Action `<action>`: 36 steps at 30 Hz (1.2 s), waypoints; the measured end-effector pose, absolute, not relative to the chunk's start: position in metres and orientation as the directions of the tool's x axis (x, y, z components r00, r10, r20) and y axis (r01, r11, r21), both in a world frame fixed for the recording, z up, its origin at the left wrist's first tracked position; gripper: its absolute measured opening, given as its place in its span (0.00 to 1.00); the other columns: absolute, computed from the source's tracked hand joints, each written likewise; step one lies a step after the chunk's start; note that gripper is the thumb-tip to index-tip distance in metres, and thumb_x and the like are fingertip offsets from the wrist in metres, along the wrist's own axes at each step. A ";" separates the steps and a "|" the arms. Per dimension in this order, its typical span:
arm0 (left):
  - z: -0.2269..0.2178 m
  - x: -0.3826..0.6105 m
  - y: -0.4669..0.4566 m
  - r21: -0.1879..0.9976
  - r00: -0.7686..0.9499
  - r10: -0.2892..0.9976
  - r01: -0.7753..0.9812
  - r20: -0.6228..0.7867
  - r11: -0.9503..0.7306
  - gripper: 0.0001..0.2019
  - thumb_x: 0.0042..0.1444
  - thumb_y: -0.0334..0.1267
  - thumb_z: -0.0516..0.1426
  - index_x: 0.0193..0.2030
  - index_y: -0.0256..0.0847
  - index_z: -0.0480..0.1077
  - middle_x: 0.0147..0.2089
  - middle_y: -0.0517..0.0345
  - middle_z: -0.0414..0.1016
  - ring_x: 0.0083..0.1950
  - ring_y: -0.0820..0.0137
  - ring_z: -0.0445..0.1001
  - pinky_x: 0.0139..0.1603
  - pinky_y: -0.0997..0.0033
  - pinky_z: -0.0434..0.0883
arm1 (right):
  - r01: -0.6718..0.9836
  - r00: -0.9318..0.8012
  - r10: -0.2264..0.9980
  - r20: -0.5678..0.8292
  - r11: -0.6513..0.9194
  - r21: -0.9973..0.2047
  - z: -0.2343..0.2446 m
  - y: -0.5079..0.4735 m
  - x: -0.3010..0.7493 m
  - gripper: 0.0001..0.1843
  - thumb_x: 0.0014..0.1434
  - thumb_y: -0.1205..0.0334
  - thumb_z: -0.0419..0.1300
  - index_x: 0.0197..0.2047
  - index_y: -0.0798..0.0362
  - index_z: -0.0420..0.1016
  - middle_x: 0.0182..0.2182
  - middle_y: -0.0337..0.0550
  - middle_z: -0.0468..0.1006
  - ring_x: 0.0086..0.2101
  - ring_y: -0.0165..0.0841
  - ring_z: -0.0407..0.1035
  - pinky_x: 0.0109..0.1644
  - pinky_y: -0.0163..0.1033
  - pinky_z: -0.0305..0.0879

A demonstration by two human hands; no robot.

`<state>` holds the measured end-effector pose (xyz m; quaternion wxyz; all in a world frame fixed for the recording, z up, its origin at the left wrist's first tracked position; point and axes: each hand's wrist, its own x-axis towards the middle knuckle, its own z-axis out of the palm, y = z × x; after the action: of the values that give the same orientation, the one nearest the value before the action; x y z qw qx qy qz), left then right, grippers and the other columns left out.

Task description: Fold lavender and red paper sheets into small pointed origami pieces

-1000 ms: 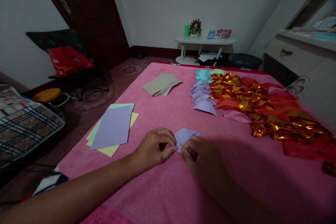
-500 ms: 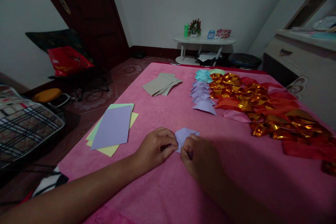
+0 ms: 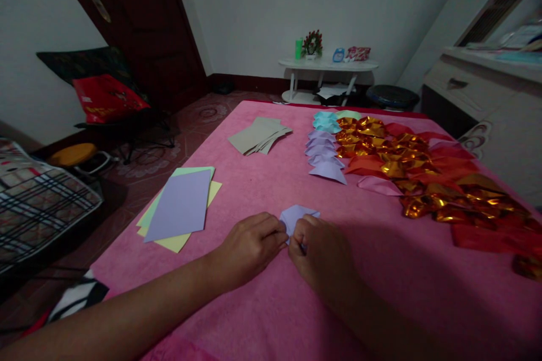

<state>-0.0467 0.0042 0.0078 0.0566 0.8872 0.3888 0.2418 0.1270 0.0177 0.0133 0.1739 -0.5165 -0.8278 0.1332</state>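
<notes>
A small folded sheet of lilac paper (image 3: 297, 214) lies on the pink cloth, partly covered by my fingers. My left hand (image 3: 259, 243) pinches its near left edge, thumb against curled fingers. On the right side, my right hand (image 3: 318, 245) is closed on the same paper, fingers bent down over it. Both hands almost meet at the paper's near end, which they hide. Left of them lies a stack of flat paper sheets (image 3: 180, 206), lilac on top with green and yellow below.
Grey paper sheets (image 3: 260, 135) are fanned out farther back. A row of folded lilac pieces (image 3: 325, 158) stands to the right, beside shiny gold pieces (image 3: 364, 135) and red pieces (image 3: 486, 237). A white side table (image 3: 330, 64) stands by the wall.
My left fingers have closed in, narrowing the gap between thumb and fingers. My right hand has barely moved, still on the lilac paper. The view has shifted slightly.
</notes>
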 end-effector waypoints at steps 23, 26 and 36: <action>0.003 -0.041 0.008 0.576 0.411 0.848 0.623 0.335 -0.529 0.07 0.57 0.32 0.56 0.33 0.40 0.76 0.34 0.56 0.74 0.39 0.70 0.70 0.40 0.69 0.68 | 0.817 -0.385 0.901 0.200 0.433 -0.379 0.012 0.018 0.123 0.07 0.48 0.72 0.54 0.22 0.53 0.62 0.23 0.39 0.69 0.27 0.30 0.60 0.33 0.39 0.46; 0.007 -0.041 0.003 0.399 0.489 0.808 0.704 0.328 -0.588 0.08 0.59 0.34 0.54 0.36 0.39 0.75 0.35 0.54 0.73 0.39 0.67 0.68 0.39 0.67 0.67 | 0.805 -0.392 0.895 0.213 0.446 -0.391 0.012 0.017 0.125 0.07 0.48 0.72 0.54 0.22 0.52 0.62 0.23 0.38 0.69 0.26 0.30 0.60 0.32 0.38 0.47; 0.016 -0.037 -0.002 0.089 0.588 0.779 0.783 0.220 -0.616 0.10 0.62 0.34 0.49 0.40 0.40 0.72 0.35 0.55 0.72 0.35 0.67 0.69 0.33 0.68 0.66 | 0.566 -0.257 0.842 0.474 0.529 -0.632 0.012 0.051 0.172 0.15 0.46 0.75 0.51 0.35 0.53 0.71 0.33 0.43 0.73 0.37 0.35 0.68 0.42 0.38 0.62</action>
<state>-0.0368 -0.0021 0.0162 -0.0088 0.8910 0.4381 0.1193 0.1717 0.0506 0.0120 0.4059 -0.4546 -0.7744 0.1699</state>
